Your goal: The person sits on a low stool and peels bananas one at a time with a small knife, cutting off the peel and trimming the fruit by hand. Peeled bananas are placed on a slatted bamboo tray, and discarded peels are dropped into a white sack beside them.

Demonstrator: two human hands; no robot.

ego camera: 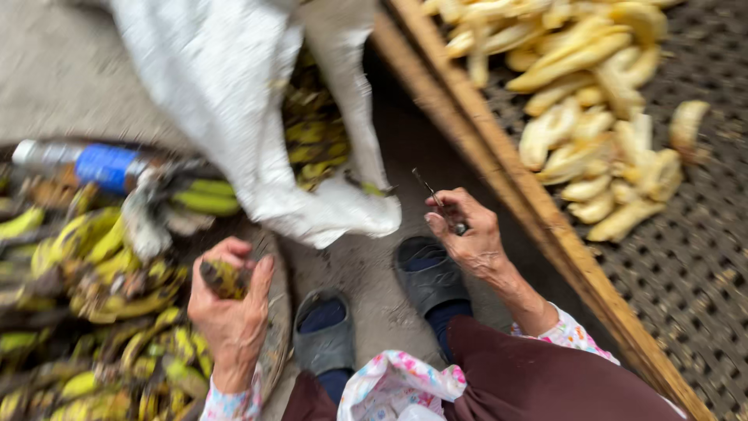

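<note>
The left hand (230,312) holds a banana (224,278) in a closed grip above the peel pile (86,312), well apart from the right hand (467,234), which pinches a small knife (435,195) pointing up.

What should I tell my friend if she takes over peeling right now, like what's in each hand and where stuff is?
Left hand: closed around one dark, unpeeled banana, over the pile of unpeeled bananas and peels on the left.
Right hand: grips a small knife, blade pointing up.
White sack lies open ahead with more yellow-green bananas inside.
Done: many peeled bananas lie on the mesh tray to the right.
Left: the held banana has its skin on; the sack and pile still hold plenty.
</note>
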